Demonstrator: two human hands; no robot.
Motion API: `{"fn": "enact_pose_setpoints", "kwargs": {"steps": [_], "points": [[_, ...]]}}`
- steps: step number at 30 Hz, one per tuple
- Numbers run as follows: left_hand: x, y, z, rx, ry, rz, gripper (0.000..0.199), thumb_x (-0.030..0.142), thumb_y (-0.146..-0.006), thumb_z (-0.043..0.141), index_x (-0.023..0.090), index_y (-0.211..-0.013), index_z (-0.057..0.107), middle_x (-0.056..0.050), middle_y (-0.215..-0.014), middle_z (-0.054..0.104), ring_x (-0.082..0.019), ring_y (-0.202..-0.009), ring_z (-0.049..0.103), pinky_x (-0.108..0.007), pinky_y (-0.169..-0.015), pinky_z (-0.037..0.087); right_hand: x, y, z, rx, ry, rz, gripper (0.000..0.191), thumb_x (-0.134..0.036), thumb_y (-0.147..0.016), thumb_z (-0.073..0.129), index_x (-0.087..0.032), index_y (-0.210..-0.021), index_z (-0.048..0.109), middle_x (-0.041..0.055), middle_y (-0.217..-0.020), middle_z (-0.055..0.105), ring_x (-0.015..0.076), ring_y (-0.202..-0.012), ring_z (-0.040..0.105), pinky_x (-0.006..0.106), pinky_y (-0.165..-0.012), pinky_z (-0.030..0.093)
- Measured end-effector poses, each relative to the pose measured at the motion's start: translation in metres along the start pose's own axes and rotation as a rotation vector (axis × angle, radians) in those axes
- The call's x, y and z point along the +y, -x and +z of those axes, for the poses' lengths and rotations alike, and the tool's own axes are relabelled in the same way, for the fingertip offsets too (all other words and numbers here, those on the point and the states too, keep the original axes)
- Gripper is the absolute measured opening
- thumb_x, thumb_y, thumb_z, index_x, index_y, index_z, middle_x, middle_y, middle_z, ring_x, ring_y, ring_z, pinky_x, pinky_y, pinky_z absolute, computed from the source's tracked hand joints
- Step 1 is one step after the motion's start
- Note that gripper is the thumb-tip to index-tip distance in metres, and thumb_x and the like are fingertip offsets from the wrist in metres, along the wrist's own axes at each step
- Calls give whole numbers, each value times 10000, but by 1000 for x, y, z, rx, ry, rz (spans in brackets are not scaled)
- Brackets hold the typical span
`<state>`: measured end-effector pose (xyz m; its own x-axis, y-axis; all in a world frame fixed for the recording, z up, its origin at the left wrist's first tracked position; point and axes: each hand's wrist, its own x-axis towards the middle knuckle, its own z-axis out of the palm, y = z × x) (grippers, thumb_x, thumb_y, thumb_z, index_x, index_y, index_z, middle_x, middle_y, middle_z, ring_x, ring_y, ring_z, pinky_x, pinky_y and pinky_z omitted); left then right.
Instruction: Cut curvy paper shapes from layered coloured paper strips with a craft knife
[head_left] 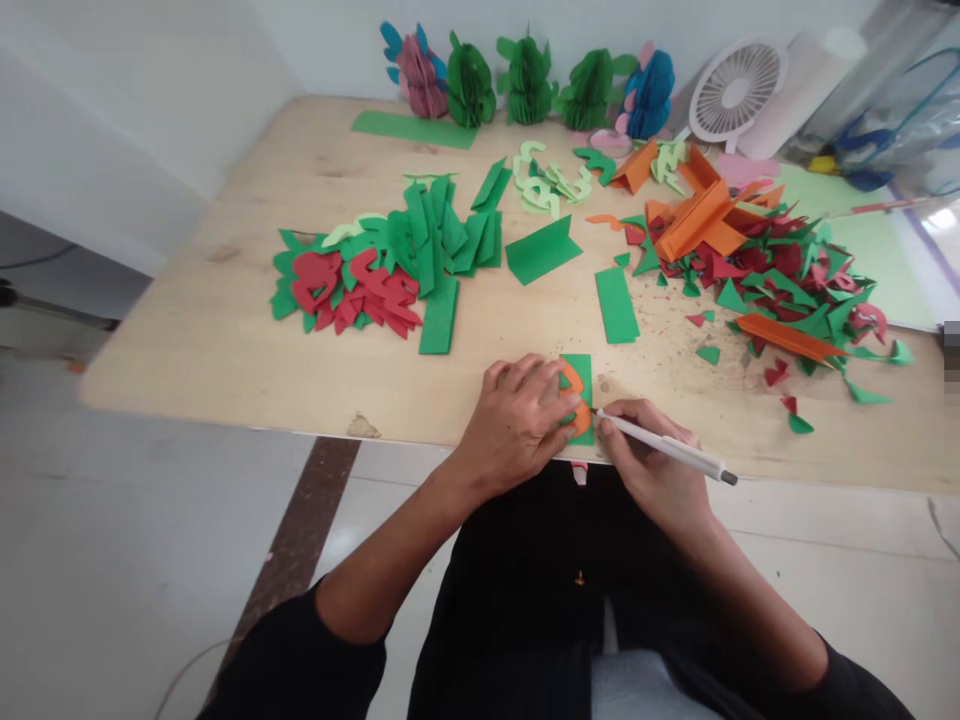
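Head view: a green card point(586, 380) is found at the near edge of the table point(247, 330), and an orange template point(583, 416) is laid on it. The template is pressed down by the left hand point(521, 415) — fingers laid over it and nearly together, nothing gripped. A pen point(667, 441) is pinched in the right hand point(664, 480), its tip at the card's right edge, near the template; whether contact is made cannot be told. Beyond the card, to its left, red cutouts point(386, 295) are piled; beyond, to its right, offcuts point(795, 270) are heaped. The step in hand is judged to be tracing — steady pressure and a pen tip guided along the template's rim are called for.
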<state>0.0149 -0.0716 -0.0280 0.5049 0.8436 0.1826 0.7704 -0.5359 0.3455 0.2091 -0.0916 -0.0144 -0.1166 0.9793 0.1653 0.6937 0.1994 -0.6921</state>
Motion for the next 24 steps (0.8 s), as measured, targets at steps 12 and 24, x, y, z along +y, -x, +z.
{"fn": "enact_pose_setpoints", "kwargs": {"steps": [12, 24], "points": [[-3, -2, -9, -66, 66, -28, 297, 242, -947, 459, 280, -1170, 653, -77, -1402, 520, -302, -1319, 400, -497, -1026, 307, 3, 1, 0, -4, 6, 6, 97, -293, -881, 582, -229, -863, 653, 19, -803, 733, 145, -661, 676, 234, -585, 498], [-2, -1, 2, -7, 73, -39, 268, 368, -948, 502, 272, -1143, 658, -88, -1390, 526, -306, -1324, 389, -501, -1023, 292, 5, 2, 0, -5, 2, 4, 105, -304, -885, 576, -233, -873, 652, 24, -819, 735, 154, -686, 687, 241, -601, 503]]}}
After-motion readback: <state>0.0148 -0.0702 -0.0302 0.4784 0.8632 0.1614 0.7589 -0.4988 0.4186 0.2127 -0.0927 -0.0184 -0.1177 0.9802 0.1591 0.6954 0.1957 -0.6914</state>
